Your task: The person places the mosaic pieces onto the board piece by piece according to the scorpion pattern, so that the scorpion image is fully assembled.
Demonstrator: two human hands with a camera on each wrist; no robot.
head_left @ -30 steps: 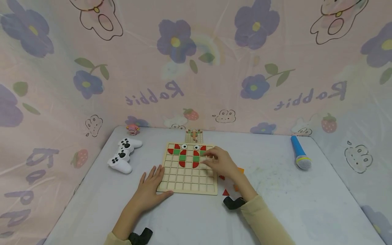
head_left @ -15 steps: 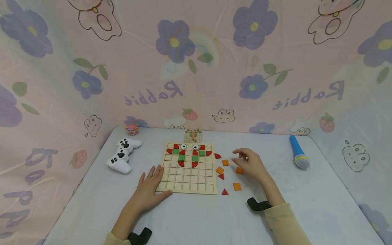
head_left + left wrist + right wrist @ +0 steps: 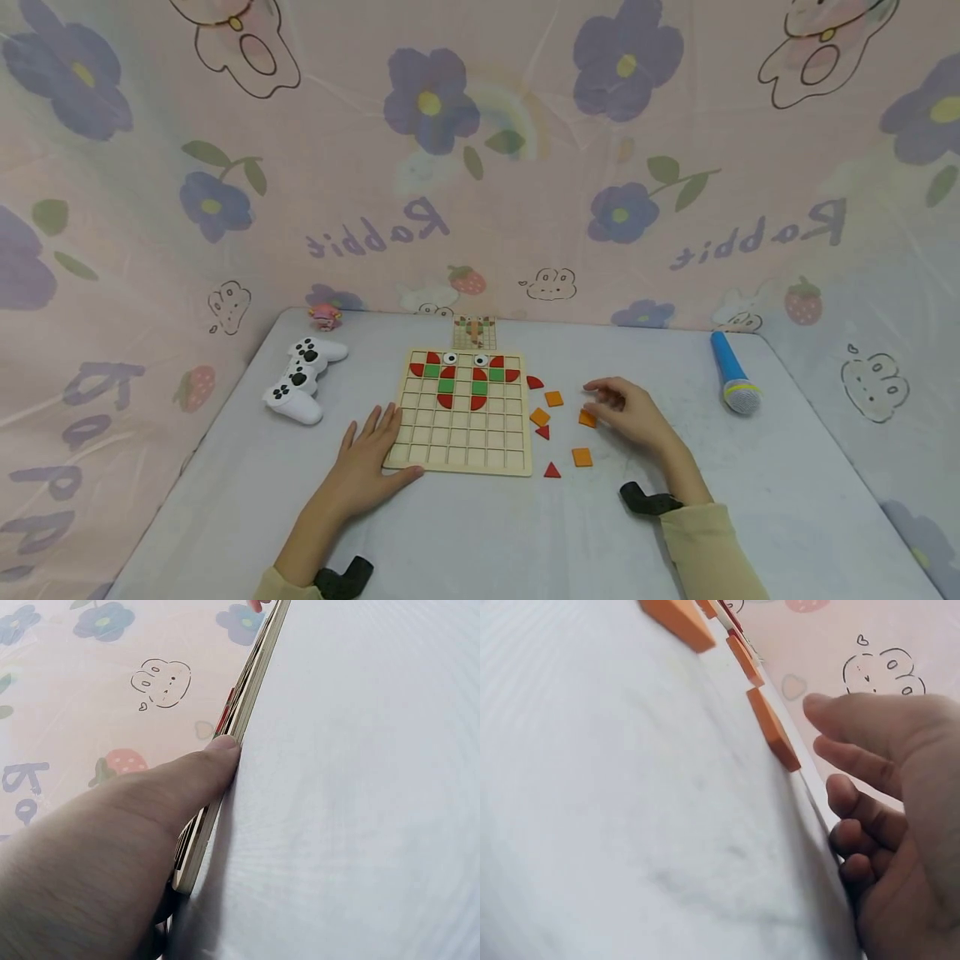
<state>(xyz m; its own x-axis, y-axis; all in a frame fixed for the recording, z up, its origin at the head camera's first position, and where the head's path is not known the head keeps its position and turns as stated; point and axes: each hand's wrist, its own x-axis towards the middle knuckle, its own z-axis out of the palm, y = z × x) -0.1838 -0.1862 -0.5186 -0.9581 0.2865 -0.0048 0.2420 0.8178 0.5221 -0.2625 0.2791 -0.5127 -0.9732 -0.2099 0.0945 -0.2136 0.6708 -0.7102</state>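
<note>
Head view: the right hand (image 3: pixel 637 417), fingers loosely bent and empty, just beside a flat orange square tile (image 3: pixel 587 420).
The left hand (image 3: pixel 365 462), fingers spread, touches the pale wooden grid board (image 3: pixel 471 437); a jerk could shift it, and a careless right-hand sweep might scatter the tile.

L hand (image 3: pixel 365 467) w/ fingers spread, touching L edge of grid board (image 3: pixel 465 439), flat on desk (image 3: pixel 465 542). Board's far rows have red & green pcs (image 3: pixel 446 387) + 2 eye pcs (image 3: pixel 480 360). R hand (image 3: pixel 636 418), fingers bent, just by orange sq. (image 3: pixel 587 420); 3 more orange sqs. (image 3: pixel 582 457) + 3 loose red pcs (image 3: pixel 552 472) nearby, R of board. Pic card (image 3: pixel 474 333) just beyond board. White ctrlr (image 3: pixel 302 380) & sm. pink fig. (image 3: pixel 325 317) on L, blue mic (image 3: pixel 731 367) on R.
</note>
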